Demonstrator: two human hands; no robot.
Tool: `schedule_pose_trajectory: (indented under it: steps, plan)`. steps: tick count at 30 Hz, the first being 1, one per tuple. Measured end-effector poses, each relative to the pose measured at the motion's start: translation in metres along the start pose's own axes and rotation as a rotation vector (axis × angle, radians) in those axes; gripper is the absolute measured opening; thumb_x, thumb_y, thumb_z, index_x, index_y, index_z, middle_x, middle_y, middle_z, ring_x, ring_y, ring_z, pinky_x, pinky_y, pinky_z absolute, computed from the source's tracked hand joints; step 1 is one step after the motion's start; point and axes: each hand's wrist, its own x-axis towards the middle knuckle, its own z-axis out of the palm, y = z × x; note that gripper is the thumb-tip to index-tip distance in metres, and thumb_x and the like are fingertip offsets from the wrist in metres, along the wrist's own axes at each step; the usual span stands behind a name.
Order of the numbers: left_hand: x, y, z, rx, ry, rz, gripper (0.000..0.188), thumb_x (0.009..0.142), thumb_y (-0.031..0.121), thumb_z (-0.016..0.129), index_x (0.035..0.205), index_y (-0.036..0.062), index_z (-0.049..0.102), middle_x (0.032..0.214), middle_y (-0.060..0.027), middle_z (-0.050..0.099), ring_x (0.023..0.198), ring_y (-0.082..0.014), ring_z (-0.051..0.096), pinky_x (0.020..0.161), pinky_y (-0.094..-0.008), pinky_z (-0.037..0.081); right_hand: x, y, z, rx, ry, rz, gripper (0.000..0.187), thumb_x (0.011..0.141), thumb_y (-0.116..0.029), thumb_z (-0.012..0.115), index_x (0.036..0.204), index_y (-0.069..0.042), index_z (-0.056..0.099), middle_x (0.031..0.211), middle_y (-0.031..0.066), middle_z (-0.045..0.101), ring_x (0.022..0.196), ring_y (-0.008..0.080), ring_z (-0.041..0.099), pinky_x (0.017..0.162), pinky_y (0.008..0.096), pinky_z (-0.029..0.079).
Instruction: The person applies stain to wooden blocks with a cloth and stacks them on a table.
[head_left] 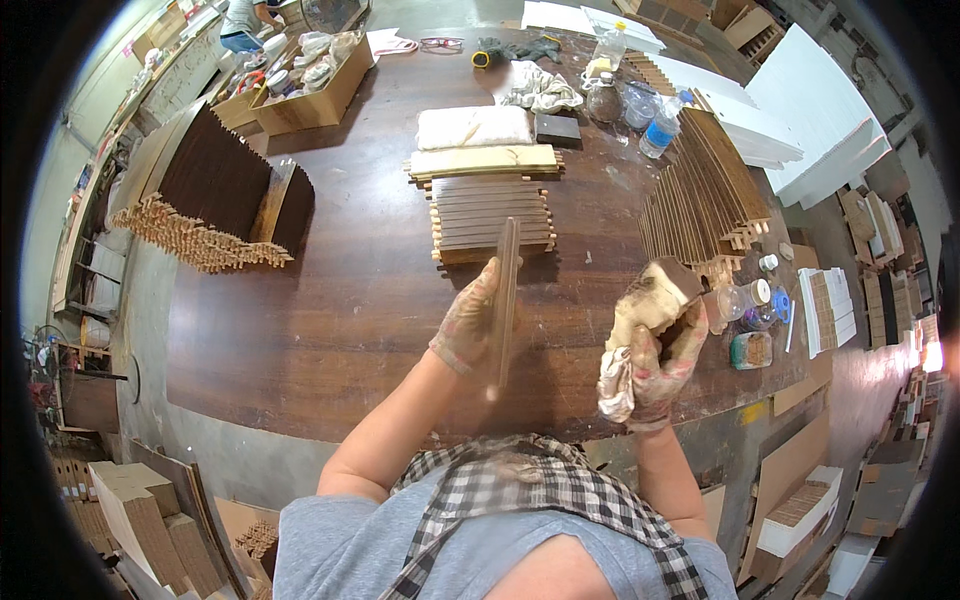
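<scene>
My left hand (465,325), in a stained work glove, grips a narrow brown wooden slat (507,290) held on edge above the table (380,350). To the right, my gloved right hand (668,375) is closed round a stained, bunched rag (640,310). A dark brown patch shows at the rag's upper end; whether it is a block or stained cloth I cannot tell. Beyond the left hand lies a row of brown slats (490,215) with pale pegged ends. Behind them are a pale slat (485,160) and a folded white cloth (475,128).
Tall slat stacks stand at left (215,190) and right (705,185). A filled cardboard box (320,100) sits far left. A water bottle (662,128) stands far right; a jar (750,350) is near the right edge. White panels (815,110) lean beyond. A person (245,25) works far off.
</scene>
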Motion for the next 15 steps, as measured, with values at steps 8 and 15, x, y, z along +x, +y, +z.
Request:
schedule_pose_trajectory:
  steps: [8, 15]
  plan:
    - [-0.024, -0.025, 0.023, -0.467, -0.133, -0.056, 0.059, 0.100, 0.049, 0.041, 0.140, 0.0065, 0.045, 0.135, -0.0205, 0.052, 0.121, -0.0433, 0.052, 0.097, -0.0582, 0.047, -0.009, 0.016, -0.035, -0.407, -0.491, -0.131, 0.073, 0.071, -0.010, 0.080, 0.135, 0.001, 0.046, 0.117, 0.0181, 0.061, 0.107, 0.0306, 0.063, 0.091, 0.0339, 0.051]
    - [-0.030, -0.018, 0.002, -0.212, -0.125, -0.022, 0.069, 0.098, 0.059, 0.040, 0.140, 0.0048, 0.044, 0.110, -0.0162, 0.066, 0.093, -0.0259, 0.067, 0.080, -0.0374, 0.058, 0.010, -0.059, -0.014, -0.709, -0.995, -0.191, 0.051, 0.073, -0.023, 0.076, 0.117, -0.002, 0.063, 0.103, 0.0148, 0.065, 0.082, 0.0269, 0.070, 0.070, 0.0366, 0.059]
